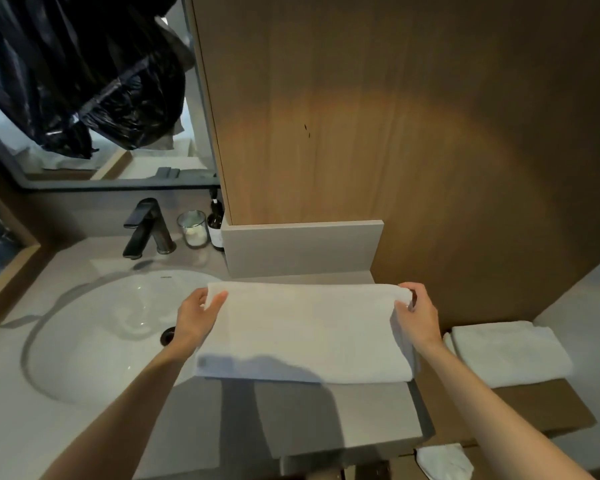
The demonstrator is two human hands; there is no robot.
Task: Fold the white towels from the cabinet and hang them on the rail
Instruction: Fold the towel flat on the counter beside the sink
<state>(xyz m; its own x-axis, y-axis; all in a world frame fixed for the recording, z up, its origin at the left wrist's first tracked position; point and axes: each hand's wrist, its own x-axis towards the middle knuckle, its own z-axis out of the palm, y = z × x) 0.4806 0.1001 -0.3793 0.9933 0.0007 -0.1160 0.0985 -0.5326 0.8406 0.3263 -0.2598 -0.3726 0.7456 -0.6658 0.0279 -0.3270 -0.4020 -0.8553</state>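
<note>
A white oval sink (118, 317) is set into the pale grey counter (32, 410), with a dark drain (167, 336) at its right side. Behind the sink stands a black faucet (148, 226). To the right of the faucet, behind the sink's far right rim, stand a clear glass jar (192, 228) and then a dark pump bottle (216, 225). Above and behind the sink hangs a mirror (194, 140) with crumpled black plastic (84, 81) across it. Right of the sink rises a wood panel (361, 116).

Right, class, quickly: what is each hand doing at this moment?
Left hand: pinches the white towel, far left corner.
Right hand: pinches its far right corner.
</note>
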